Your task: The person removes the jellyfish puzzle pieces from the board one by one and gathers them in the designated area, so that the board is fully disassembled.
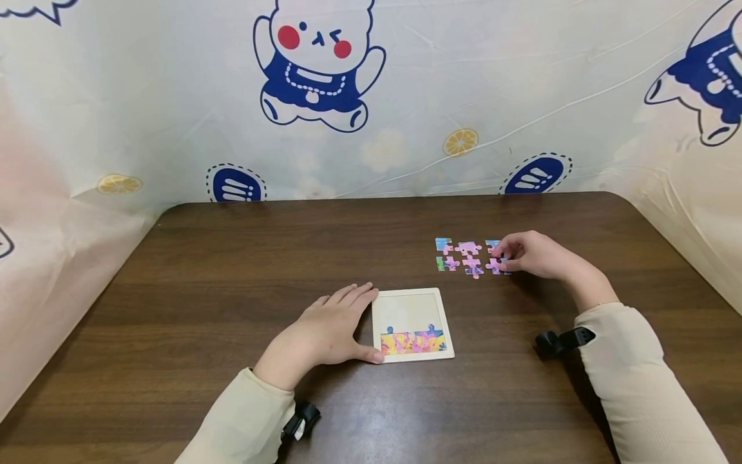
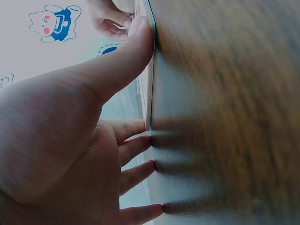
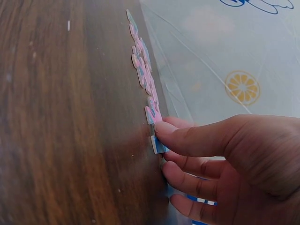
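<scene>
A square wooden puzzle tray (image 1: pixel 406 293) lies on the table, its bottom rows filled with yellow, pink and blue pieces (image 1: pixel 413 342). My left hand (image 1: pixel 324 332) rests at the tray's left side with fingers spread, the thumb on the lower left corner and the index finger by the upper left one. Right of and beyond the tray, several loose pink and blue jigsaw pieces (image 1: pixel 468 248) lie in two rows. My right hand (image 1: pixel 536 256) is at their right end, thumb and index finger pinching a jigsaw piece (image 3: pixel 159 145); the fingers partly hide it.
The brown wooden table (image 1: pixel 232 258) extends around the tray on all sides. Behind it hangs a pale curtain (image 1: pixel 406 96) printed with cartoon figures and orange slices. Black straps (image 1: pixel 562 341) are worn at both wrists over light sleeves.
</scene>
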Action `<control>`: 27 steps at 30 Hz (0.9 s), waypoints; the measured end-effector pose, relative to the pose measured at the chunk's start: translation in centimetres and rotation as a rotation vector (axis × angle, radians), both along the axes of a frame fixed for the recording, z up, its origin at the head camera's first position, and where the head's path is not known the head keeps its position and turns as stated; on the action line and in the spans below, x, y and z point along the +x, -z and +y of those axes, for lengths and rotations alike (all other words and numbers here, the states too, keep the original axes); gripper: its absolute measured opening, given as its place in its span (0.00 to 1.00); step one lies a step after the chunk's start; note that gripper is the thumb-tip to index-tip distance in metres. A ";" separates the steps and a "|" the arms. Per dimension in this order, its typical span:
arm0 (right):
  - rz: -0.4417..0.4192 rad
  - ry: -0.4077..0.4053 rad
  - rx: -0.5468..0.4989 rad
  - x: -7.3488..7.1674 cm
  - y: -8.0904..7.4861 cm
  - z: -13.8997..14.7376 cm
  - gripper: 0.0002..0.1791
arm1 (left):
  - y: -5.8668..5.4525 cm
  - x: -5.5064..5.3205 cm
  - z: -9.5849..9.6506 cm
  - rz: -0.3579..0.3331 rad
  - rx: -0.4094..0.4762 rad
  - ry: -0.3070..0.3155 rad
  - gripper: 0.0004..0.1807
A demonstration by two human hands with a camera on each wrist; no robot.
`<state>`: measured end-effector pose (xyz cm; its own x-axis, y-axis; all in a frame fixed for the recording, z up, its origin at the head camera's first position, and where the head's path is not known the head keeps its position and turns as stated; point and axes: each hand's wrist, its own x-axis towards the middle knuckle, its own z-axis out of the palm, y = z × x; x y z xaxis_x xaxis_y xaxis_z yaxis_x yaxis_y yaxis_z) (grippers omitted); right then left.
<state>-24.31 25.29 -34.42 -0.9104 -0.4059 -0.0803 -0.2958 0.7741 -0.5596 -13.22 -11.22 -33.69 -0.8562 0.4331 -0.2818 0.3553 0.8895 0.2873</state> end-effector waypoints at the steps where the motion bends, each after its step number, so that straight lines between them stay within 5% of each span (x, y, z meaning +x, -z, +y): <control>1: 0.002 0.004 0.000 0.0 0.0 0.0 0.12 | 0.0 0.0 0.0 0.000 0.001 -0.001 0.55; 16: -0.018 0.027 -0.009 0.6 -1.2 -1.1 0.16 | -0.1 0.0 0.0 0.004 -0.005 0.002 0.56; 27: -0.048 -0.089 -0.080 2.4 -2.6 -5.1 0.15 | 0.0 0.0 0.0 0.001 -0.008 -0.003 0.56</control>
<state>-21.95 20.24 -31.80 -0.8665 -0.4914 -0.0876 -0.3322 0.6987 -0.6336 -13.21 -11.25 -33.66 -0.8580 0.4279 -0.2843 0.3525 0.8929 0.2800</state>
